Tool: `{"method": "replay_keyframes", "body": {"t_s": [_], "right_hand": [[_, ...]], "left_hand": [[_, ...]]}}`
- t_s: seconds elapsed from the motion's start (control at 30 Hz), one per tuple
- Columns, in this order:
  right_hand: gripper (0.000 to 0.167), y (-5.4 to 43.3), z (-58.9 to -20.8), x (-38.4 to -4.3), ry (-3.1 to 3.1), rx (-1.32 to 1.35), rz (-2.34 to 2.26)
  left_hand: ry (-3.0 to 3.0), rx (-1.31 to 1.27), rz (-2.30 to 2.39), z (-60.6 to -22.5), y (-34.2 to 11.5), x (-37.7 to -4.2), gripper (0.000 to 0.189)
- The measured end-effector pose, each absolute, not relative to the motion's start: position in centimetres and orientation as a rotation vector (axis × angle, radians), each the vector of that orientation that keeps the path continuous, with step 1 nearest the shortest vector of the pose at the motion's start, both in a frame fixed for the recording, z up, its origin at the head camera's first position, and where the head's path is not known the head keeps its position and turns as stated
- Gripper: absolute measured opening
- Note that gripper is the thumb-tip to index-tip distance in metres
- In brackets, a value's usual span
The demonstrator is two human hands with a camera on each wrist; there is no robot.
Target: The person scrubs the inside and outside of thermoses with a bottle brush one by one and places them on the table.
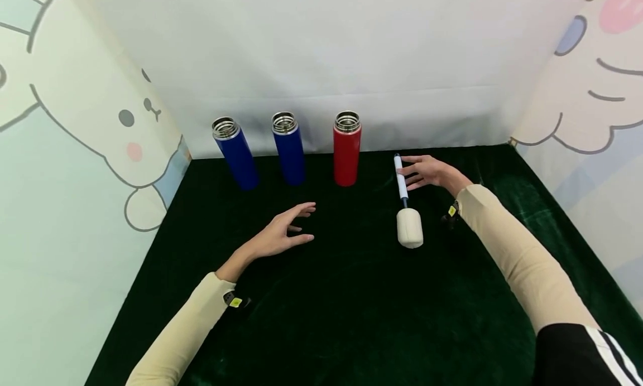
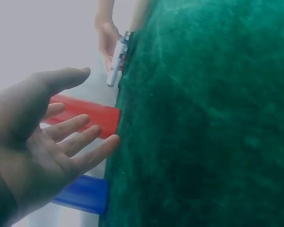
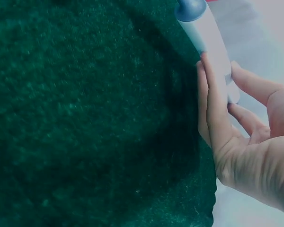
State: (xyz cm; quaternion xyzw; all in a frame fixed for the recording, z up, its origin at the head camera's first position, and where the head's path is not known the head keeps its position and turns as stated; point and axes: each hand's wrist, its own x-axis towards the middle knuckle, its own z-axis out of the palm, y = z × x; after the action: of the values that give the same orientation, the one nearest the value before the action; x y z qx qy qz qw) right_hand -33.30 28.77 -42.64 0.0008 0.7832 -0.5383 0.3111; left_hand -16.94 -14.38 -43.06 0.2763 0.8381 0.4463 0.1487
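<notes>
A cup brush with a cream sponge head and white handle is at the right, its head toward me. My right hand holds the handle lightly, fingers and thumb on either side of it. In the left wrist view the handle's end appears raised off the cloth. My left hand is held above the cloth, fingers spread and thumb apart, with nothing in it. Beyond it stand two blue bottles and a red bottle. All three are upright and uncapped, with steel rims.
A dark green velvet cloth covers the table. Behind the bottles rises a white wall. Cartoon-printed panels flank both sides. Each wrist wears a small camera with a yellow mark.
</notes>
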Motion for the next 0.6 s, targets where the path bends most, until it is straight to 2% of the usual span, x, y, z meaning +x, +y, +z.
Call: {"method": "replay_keyframes", "body": {"t_s": [0.6], "right_hand": [[0.078,29.08,-43.26,-33.79,2.187,-0.092,-1.296]], "left_hand": [[2.369,0.825,1.254,-42.18,-14.46,-16.87,0.068]]}}
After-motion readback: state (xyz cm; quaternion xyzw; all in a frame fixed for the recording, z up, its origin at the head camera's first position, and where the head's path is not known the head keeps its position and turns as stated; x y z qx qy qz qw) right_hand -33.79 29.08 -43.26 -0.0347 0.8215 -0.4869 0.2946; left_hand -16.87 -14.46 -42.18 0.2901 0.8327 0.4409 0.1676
